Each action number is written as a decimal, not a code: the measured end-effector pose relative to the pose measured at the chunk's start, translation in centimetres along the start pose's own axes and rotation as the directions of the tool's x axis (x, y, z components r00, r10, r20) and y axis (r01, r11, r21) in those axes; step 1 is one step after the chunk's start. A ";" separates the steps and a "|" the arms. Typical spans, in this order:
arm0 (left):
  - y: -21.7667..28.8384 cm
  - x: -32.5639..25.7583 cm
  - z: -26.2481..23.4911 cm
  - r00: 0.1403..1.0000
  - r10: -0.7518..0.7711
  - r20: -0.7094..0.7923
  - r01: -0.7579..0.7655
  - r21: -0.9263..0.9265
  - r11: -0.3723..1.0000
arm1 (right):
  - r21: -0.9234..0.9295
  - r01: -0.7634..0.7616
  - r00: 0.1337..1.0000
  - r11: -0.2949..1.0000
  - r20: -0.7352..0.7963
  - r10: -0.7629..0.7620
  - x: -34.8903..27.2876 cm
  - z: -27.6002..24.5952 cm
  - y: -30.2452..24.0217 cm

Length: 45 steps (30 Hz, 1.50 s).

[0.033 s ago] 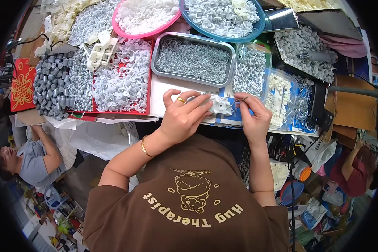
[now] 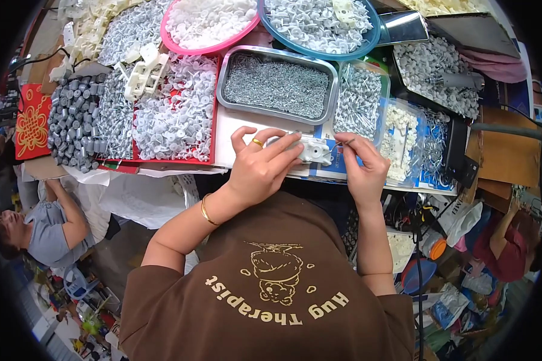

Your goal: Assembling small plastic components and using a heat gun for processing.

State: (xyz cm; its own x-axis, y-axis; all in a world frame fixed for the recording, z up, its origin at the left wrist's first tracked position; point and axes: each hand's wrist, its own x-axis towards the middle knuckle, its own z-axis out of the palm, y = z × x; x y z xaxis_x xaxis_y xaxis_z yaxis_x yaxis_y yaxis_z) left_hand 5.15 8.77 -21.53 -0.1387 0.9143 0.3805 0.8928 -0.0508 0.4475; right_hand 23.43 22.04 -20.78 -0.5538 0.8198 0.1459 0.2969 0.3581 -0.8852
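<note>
My left hand (image 2: 260, 165) lies over a white moulded plastic part (image 2: 315, 150) at the table's near edge. Its fingers are closed on the left end of the part and hide that end. At the other end, my right hand (image 2: 365, 165) pinches a thin dark metal piece (image 2: 336, 143) between thumb and forefinger. The tip of this piece is at the plastic part; whether it touches cannot be made out. Just beyond both hands stands a metal tray (image 2: 223, 99) full of small screws.
A red box (image 2: 213, 157) of white disc-headed pieces stands left, beside grey cylinders (image 2: 72, 123). Pink (image 2: 164, 36) and teal (image 2: 377, 37) basins stand behind. Right are a clear tub (image 2: 384, 99) of pins, small cream pieces (image 2: 398, 141) and metal hooks (image 2: 432, 150). Two other people sit farther off at either side.
</note>
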 end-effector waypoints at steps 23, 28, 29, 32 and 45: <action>0.2 0.2 0.7 1.000 -0.029 -0.007 0.028 -0.007 1.000 | -0.210 0.485 0.750 0.849 0.599 -0.280 0.3 -0.4 -1.4; 0.3 -0.2 0.6 0.998 -0.055 -0.024 0.055 0.001 0.999 | -0.280 0.310 0.929 0.909 0.294 -0.226 3.1 -1.9 -2.0; 0.3 -0.2 0.6 0.998 -0.056 -0.035 0.056 -0.011 0.998 | -0.367 0.204 0.976 0.908 0.152 -0.158 3.8 -2.5 -0.2; 0.3 0.1 0.8 0.999 -0.043 -0.025 0.042 -0.041 0.998 | -0.691 0.138 0.989 0.709 0.054 -0.140 5.3 -3.1 2.6; -13.0 -1.2 -9.2 0.885 -0.384 -0.264 0.457 0.652 0.605 | -0.133 -0.115 0.993 0.984 0.026 0.119 3.6 -3.0 -2.5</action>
State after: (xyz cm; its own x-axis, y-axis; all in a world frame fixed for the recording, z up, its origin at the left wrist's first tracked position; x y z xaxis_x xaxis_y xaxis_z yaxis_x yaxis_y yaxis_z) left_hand -10.23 4.58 -20.33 -0.5790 0.7224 0.3780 0.7559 0.6494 -0.0832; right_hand 23.00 25.40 -16.70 -0.5343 0.8448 0.0281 0.4591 0.3179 -0.8296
